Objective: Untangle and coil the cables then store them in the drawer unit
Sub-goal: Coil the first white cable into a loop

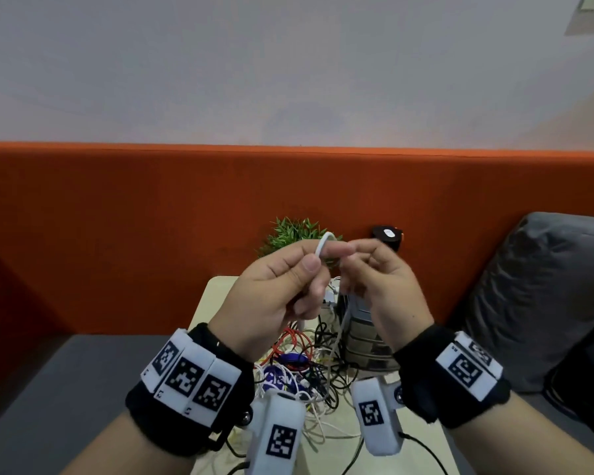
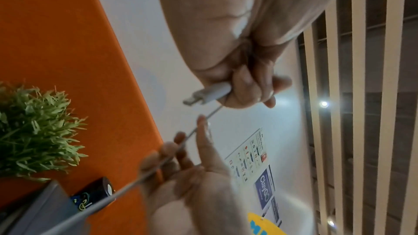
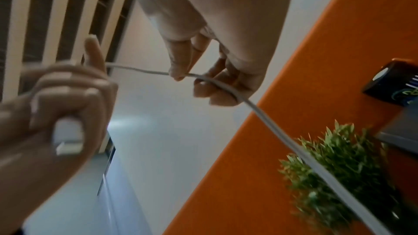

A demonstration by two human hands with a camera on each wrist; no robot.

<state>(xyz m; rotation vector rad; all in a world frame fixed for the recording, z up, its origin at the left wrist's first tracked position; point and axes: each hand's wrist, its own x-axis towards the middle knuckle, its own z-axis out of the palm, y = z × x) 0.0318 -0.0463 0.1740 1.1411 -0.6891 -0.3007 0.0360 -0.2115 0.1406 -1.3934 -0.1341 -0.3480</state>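
Both hands are raised above the table with a white cable [image 1: 324,244] between them. My left hand [image 1: 288,279] grips the cable's end in a fist, and its white USB plug [image 2: 210,94] sticks out below the curled fingers. A small loop of cable arches over the left forefinger. My right hand [image 1: 374,269] pinches the cable [image 3: 260,110] between thumb and forefinger just beside the left hand. From there the cable hangs down toward a tangle of white, black and red cables [image 1: 309,368] on the table. The small grey drawer unit [image 1: 360,334] stands below my right hand, partly hidden.
The small cream table [image 1: 216,296] stands against an orange padded wall [image 1: 117,234]. A green plant [image 1: 288,231] and a black device [image 1: 388,236] sit behind the hands. A grey cushion [image 1: 535,286] lies at the right on a grey seat [image 1: 66,389].
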